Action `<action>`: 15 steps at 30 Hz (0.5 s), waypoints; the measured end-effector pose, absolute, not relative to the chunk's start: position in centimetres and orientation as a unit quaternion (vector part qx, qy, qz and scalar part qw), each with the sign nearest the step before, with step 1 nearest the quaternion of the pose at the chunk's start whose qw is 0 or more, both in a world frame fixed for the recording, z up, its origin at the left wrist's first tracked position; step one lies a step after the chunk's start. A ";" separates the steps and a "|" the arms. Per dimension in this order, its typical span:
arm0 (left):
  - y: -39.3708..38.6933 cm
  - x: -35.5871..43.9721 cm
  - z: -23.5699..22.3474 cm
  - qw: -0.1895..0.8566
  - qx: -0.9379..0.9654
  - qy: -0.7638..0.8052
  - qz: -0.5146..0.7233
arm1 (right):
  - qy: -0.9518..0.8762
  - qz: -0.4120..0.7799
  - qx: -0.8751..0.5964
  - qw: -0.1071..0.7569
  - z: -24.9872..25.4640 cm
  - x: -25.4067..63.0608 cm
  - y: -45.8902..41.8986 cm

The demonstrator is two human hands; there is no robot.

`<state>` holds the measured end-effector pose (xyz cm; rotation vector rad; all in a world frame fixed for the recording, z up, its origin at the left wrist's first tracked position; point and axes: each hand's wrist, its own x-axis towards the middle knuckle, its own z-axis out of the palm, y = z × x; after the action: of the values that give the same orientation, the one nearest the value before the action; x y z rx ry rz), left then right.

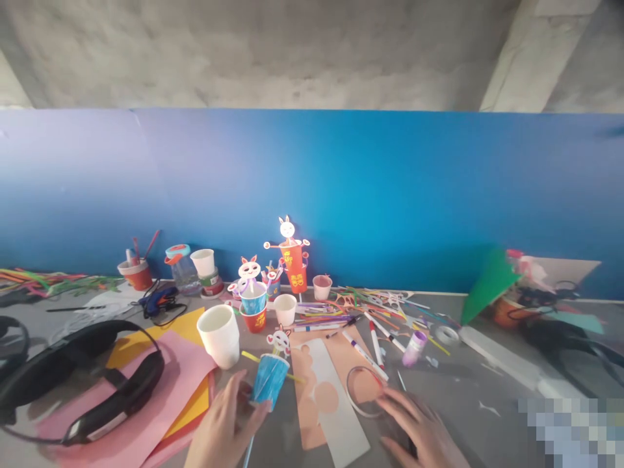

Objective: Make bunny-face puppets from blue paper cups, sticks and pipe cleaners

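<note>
My left hand [227, 422] has its thumb and fingers about a blue paper cup [271, 380], which tilts to the right. A white paper rabbit head [279, 341] sticks out of the cup's top. A yellow straw [251, 356] shows at its side, and a thin pale stick runs down below it. My right hand [422, 426] is low over the table with its fingers apart, beside a thin pale ring [363, 391]. Something dark lies partly hidden under that palm. Between the hands are orange card [307, 422] with circles and a white strip [338, 406].
Black headphones [121, 383] lie on pink paper [180, 367] at left. A white cup [219, 336] stands near the left hand. Decorated rabbit cups [253, 305] stand behind. Several markers [365, 357], a glue stick [415, 348] and a tape roll [447, 335] lie toward the right.
</note>
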<state>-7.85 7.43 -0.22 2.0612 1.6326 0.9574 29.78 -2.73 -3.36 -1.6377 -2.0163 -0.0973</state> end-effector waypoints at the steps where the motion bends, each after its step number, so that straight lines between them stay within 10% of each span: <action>1: 7.7 -7.4 -0.7 0.179 0.727 0.579 0.323 | -0.753 -0.037 -0.604 0.260 -3.5 29.8 -2.9; 15: 7.1 -6.6 -0.6 0.292 0.676 0.564 0.375 | -0.729 -0.016 -0.607 0.316 -3.9 29.7 -4.0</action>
<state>-6.61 7.15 -0.56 1.8008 1.5022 1.0004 29.70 -4.00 -3.91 -1.5995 -1.9197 -0.0429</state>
